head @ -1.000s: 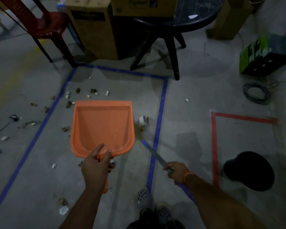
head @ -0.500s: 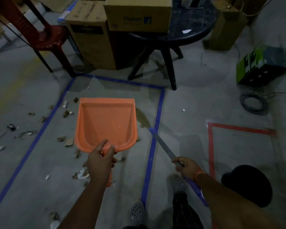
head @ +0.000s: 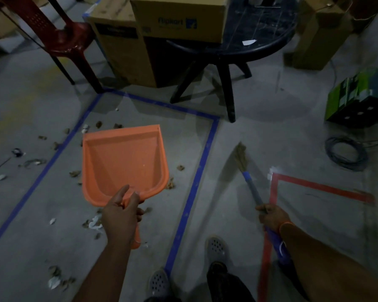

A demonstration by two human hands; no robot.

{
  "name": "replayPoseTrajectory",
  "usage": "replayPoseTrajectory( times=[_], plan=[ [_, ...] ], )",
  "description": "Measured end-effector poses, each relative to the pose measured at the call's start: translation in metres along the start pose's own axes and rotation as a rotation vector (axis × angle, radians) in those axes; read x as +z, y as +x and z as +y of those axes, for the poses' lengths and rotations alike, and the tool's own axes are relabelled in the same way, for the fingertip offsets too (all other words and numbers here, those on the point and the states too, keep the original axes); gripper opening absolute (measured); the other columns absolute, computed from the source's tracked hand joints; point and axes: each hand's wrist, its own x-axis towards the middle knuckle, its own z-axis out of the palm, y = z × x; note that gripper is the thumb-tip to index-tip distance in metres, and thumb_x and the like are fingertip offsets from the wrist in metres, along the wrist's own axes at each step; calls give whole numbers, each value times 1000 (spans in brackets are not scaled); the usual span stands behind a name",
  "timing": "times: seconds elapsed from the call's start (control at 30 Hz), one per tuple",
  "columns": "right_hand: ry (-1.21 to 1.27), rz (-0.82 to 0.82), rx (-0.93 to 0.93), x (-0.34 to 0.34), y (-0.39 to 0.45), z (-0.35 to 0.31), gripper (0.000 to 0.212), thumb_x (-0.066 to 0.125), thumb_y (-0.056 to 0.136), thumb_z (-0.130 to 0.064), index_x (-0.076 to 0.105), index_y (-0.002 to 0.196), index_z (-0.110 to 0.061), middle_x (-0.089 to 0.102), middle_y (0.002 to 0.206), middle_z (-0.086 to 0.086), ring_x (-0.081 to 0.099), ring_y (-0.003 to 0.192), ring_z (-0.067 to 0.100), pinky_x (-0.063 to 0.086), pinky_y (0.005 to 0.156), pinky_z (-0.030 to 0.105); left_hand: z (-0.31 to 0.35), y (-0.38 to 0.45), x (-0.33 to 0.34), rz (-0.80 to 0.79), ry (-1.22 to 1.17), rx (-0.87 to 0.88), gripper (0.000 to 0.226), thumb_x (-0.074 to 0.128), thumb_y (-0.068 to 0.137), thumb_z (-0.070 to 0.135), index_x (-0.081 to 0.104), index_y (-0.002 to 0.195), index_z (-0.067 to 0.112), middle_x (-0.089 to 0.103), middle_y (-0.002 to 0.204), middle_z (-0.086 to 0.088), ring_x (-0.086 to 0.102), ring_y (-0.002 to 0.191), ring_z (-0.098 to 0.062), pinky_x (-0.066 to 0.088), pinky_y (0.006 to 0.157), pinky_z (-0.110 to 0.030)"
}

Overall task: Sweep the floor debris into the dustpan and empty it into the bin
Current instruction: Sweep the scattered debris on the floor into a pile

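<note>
Gripping orange dustpan (head: 124,162), broom (head: 248,179), scattered debris (head: 74,173)

Your left hand (head: 121,211) is covering most of the dustpan (head: 124,162) handle — and the pan is hiding the debris (head: 171,183) beneath it. Right of the dustpan, the broom (head: 252,188) handle's end is vanishing behind your forearm.

Dim indoor light, soft overlapping shadows on floor, wide-angle bending at edges, slight blur.

I read this as a storeroom or warehouse corner: bare concrete floor (head: 260,136) marked with tape, stacked cardboard cartons (head: 179,20), plastic chair (head: 59,38) and table (head: 260,38).
</note>
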Motion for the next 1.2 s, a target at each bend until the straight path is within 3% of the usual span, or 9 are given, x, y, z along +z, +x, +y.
replayPoseTrajectory(
  times=[0.2, 0.33, 0.47, 0.57, 0.63, 0.77, 0.83, 0.97, 1.2],
  plan=[
    [-191, -229, -80, 61, -19, -13, 26, 61, 86, 2, 68, 102, -18, 63, 89, 10, 58, 50, 19, 53, 45, 27, -16, -5, -32, 146, 24, -55, 39, 73, 95, 23, 67, 133, 20, 73, 67, -8, 62, 48, -16, 53, 52, -30],
    [-383, -395, -217, 138, -47, -36, 27, 65, 84, -7, 69, 98, -30, 68, 106, 4, 64, 74, 16, 56, 68, 23, -33, -1, -79, 218, 32, -81, 39, 75, 93, 26, 68, 131, 22, 72, 66, -7, 62, 49, -19, 55, 56, -35],
    [-385, -524, -319, 226, -92, -68, 26, 63, 85, -4, 71, 102, -23, 61, 110, 4, 66, 69, 23, 58, 51, 26, -40, 3, -137, 273, 75, -78, 35, 72, 94, 23, 68, 129, 23, 75, 71, -9, 62, 50, -23, 56, 56, -34],
    [-422, -645, -407, 275, -127, -94, 21, 59, 91, -8, 64, 100, -26, 58, 104, -1, 67, 86, 31, 60, 77, 36, -45, 7, -178, 301, 79, -75, 35, 71, 94, 20, 67, 129, 23, 75, 74, -12, 61, 50, -20, 53, 50, -28],
    [-422, -686, -459, 295, -144, -103, 21, 61, 91, -10, 61, 99, -30, 57, 103, -6, 67, 97, 27, 53, 86, 30, -51, 11, -202, 319, 75, -84, 36, 72, 93, 21, 68, 129, 24, 75, 75, -14, 61, 49, -20, 54, 54, -30],
    [-364, -664, -491, 305, -166, -110, 26, 60, 92, -3, 64, 99, -28, 57, 82, -15, 59, 56, -13, 46, 56, 8, -63, 19, -241, 334, 38, -115, 39, 72, 91, 24, 68, 130, 23, 75, 75, -12, 62, 49, -22, 55, 57, -35],
    [-336, -629, -477, 299, -165, -113, 23, 59, 92, -2, 67, 104, -20, 60, 79, -11, 59, 46, -5, 44, 46, 9, -65, 24, -254, 335, 40, -115, 39, 72, 92, 24, 68, 130, 22, 75, 75, -12, 64, 51, -23, 57, 57, -37],
    [-285, -487, -445, 279, -154, -131, 25, 63, 89, -1, 71, 107, -17, 69, 87, 12, 58, 43, 16, 53, 47, 30, -61, 33, -270, 337, 31, -102, 38, 71, 94, 22, 67, 132, 19, 75, 79, -15, 65, 51, -22, 59, 56, -39],
    [-318, -268, -392, 253, -106, -185, 23, 63, 89, -1, 70, 107, -13, 65, 100, 17, 60, 45, 23, 52, 42, 26, -54, 48, -290, 392, -3, -96, 34, 71, 95, 22, 68, 129, 21, 75, 77, -11, 66, 51, -21, 60, 58, -40]
  ],
)
